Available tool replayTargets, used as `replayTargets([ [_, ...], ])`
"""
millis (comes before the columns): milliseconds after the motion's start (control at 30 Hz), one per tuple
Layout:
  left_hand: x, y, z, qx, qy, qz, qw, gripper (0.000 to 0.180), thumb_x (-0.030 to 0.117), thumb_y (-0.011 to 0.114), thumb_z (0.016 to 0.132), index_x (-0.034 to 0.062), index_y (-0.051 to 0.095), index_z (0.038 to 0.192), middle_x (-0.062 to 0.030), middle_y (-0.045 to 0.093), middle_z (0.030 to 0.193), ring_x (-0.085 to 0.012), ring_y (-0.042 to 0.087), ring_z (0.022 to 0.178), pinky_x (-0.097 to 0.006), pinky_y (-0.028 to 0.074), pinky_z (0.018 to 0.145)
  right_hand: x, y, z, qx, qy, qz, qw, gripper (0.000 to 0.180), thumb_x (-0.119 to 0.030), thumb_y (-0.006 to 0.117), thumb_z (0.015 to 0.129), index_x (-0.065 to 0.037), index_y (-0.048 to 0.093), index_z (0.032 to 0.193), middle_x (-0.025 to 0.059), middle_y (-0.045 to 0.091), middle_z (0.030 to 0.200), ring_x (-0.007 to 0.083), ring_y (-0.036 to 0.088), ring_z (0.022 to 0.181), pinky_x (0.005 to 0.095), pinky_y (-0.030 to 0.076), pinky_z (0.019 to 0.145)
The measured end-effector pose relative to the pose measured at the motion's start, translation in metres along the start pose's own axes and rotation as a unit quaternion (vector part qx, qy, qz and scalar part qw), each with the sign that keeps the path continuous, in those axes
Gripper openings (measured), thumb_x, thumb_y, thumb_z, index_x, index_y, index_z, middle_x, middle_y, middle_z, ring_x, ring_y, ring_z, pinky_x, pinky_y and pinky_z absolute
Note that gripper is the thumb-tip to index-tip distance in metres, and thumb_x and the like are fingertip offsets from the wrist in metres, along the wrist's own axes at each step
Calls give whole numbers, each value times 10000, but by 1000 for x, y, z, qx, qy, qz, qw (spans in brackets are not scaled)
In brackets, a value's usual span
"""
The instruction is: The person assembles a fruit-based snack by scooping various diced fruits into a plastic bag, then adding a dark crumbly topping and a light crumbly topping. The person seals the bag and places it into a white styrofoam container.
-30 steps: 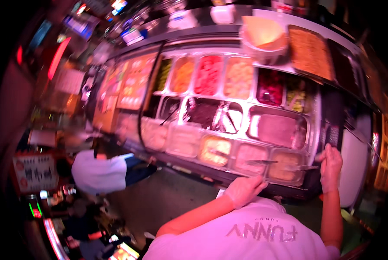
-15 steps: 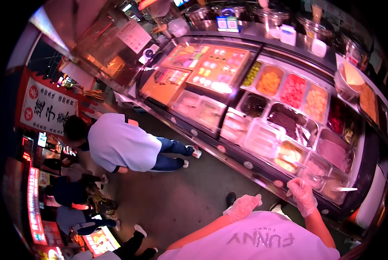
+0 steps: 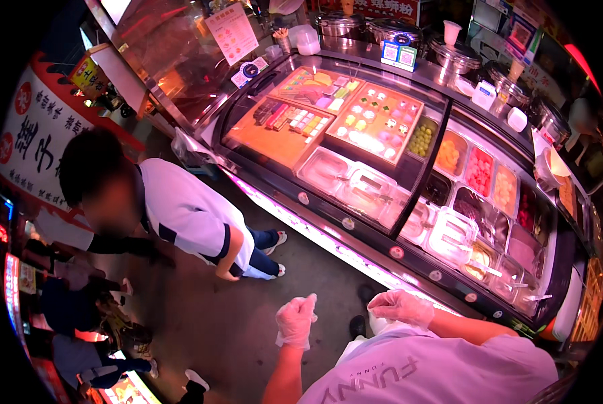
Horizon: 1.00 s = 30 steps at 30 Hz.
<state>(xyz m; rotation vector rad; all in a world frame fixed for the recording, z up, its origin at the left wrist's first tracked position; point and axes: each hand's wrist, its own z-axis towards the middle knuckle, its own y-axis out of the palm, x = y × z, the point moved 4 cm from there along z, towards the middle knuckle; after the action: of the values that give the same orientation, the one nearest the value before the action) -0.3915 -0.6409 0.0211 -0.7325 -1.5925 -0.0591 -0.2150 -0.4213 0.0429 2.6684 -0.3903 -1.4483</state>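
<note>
Both my hands wear thin clear plastic gloves and are held up in front of my white T-shirt (image 3: 382, 370). My left hand (image 3: 295, 321) is closed in a loose fist, over the dark floor. To its right is my right hand (image 3: 402, 308), its fingers curled and pressed together. Nothing shows in either hand, and they are apart from each other. Nearest to my right hand is the lit front edge of a food display counter (image 3: 396, 252). In it sit metal trays with orange pieces (image 3: 450, 153), red cubes (image 3: 479, 170) and pale balls (image 3: 504, 188).
Clear plastic tubs (image 3: 452, 236) and white-handled spoons stand along the counter's near side. Boards of small sweets (image 3: 375, 121) lie under its glass. Lidded steel pots (image 3: 342, 27) line the back. At left stands a person in a white shirt (image 3: 194, 209); more people are beyond.
The view has swung right. My right hand has drawn back from the counter's near corner toward my body. My left hand is raised upright. The person at left appears nearer and more upright.
</note>
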Motion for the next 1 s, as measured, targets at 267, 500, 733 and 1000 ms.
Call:
replayTargets([
  [267,15,-7,105,11,182,103,978,235,227,605,1004,35,677,1120,-148,743,1000,-313,704,913,-414,551,808,-93,-17,119,2,37,-26,999,359,-409,632,994,-68,687,896,-39,553,644,40,460,561,235,310,497],
  [500,59,16,206,-58,169,177,968,387,107,647,946,-7,582,1310,-177,726,1085,-325,704,970,-401,553,835,-194,-34,211,34,-46,-89,994,374,-396,590,1019,-64,693,880,-31,581,670,67,545,621,285,438,573],
  [733,114,55,319,6,273,84,958,554,106,708,868,36,540,1391,-123,703,1022,-320,653,944,-446,519,849,-294,-133,286,322,-364,-358,798,186,-219,718,915,-54,663,982,129,655,859,244,624,715,377,503,669],
  [1000,194,110,426,-62,372,11,926,354,50,706,861,8,637,1206,-137,703,1023,-319,646,959,-431,522,858,-409,-261,370,503,-198,-538,647,353,-373,698,889,-67,697,1063,190,687,935,379,665,930,485,521,831],
])
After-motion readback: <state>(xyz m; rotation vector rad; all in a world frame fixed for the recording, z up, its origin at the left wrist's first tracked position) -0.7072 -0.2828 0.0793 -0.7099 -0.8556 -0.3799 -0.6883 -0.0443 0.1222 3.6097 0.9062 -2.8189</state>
